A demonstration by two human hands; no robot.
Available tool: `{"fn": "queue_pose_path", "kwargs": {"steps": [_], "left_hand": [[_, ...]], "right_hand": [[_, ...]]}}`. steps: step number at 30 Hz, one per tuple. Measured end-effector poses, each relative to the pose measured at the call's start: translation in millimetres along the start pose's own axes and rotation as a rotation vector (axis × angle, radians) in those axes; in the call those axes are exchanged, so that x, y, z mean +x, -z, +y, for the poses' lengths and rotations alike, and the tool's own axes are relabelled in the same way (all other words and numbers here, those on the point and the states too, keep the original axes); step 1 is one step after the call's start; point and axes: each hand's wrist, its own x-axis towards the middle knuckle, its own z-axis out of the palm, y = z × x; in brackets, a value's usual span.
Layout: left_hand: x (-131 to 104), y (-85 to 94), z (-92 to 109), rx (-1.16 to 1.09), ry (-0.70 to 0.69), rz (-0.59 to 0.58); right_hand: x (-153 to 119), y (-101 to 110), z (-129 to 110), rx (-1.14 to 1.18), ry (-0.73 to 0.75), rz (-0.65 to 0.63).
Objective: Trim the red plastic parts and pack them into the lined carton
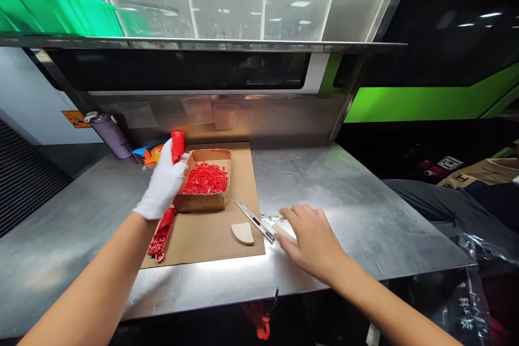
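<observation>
Beside the open box (203, 204) of small red pieces (206, 178), a red part (177, 146) stands roughly upright in the gloved left hand (166, 172), fingers closed round it. Past the knife (256, 223), the half-curled right hand (312, 235) meets a pale piece (284, 232); I cannot tell whether it is gripped. Picking that up seems the step in hand, calling for a pinch clear of the knife.

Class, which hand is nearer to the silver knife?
Right. The right hand is just right of the silver knife; the gloved left hand is farther, by the left side of the box.
</observation>
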Motion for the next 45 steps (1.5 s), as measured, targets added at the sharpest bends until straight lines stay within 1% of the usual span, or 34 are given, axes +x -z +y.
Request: {"fn": "queue_pose_path", "kwargs": {"steps": [3,4,5,6,8,10,12,16,19,22,25,28,30,32,34,36,38,41,43,44,45], "left_hand": [[-50.2,12.2,10.5,-0.249,0.17,-0.109],[-68.6,15.1,12.3,-0.354,0.251,-0.135],[-86.7,17.4,12.7,-0.552,0.398,-0.144],[-104.2,19.0,11.6,-0.688,0.52,-0.111],[-136.1,21.0,5.8,-0.873,0.693,-0.062],[-162.5,22.1,-1.8,-0.984,0.778,-0.066],[-183.1,23.1,-7.7,-1.051,0.82,-0.088],[-209.9,25.3,-10.1,-1.084,0.818,-0.125],[-222.2,26.4,-7.1,-1.086,0.785,-0.161],[-230.8,26.8,-2.3,-1.047,0.756,-0.194],[-237.8,26.2,2.4,-0.992,0.75,-0.204],[-245.8,24.4,4.3,-0.959,0.766,-0.202],[-252.5,22.6,3.2,-0.925,0.772,-0.221],[-259.8,20.6,0.3,-0.845,0.754,-0.248],[-266.5,18.7,-3.7,-0.733,0.718,-0.293],[-270.9,17.0,-7.3,-0.645,0.661,-0.367],[-271.8,15.2,-9.1,-0.592,0.594,-0.434],[-268.3,11.7,-8.3,-0.539,0.518,-0.508],[-265.9,8.7,-6.9,-0.484,0.475,-0.538],[-265.5,7.1,-6.4,-0.453,0.453,-0.544],[-265.8,5.6,-6.0,-0.425,0.441,-0.541]], "right_hand": [[21.9,-20.3,21.1,-0.037,-0.093,-0.025],[28.0,-27.8,26.7,-0.047,-0.107,-0.034],[32.8,-34.8,31.3,-0.054,-0.113,-0.039],[36.1,-40.9,34.8,-0.06,-0.11,-0.043],[39.0,-48.4,37.6,-0.076,-0.103,-0.046],[38.8,-49.1,34.2,-0.093,-0.089,-0.035],[39.0,-44.9,24.2,-0.098,-0.047,-0.029],[46.7,-38.3,-7.4,-0.068,0.052,-0.105],[57.8,-42.7,-25.0,-0.069,0.058,-0.166],[67.8,-49.2,-30.4,-0.078,0.056,-0.202],[71.5,-49.8,-30.9,-0.077,0.053,-0.213],[64.5,-39.6,-34.6,-0.063,0.033,-0.185],[52.6,-27.6,-40.6,-0.032,0.033,-0.149],[35.7,-14.4,-50.2,0.023,0.069,-0.115],[16.1,-3.7,-63.1,0.197,0.15,-0.107],[-3.1,2.5,-77.8,0.473,0.218,-0.157],[-19.6,4.1,-91.8,0.762,0.219,-0.269],[-36.9,0.1,-107.1,1.084,0.156,-0.487],[-43.9,-4.8,-112.7,1.23,0.148,-0.58],[-46.5,-7.5,-114.4,1.258,0.145,-0.589],[-48.6,-9.8,-115.6,1.249,0.139,-0.568]]}}
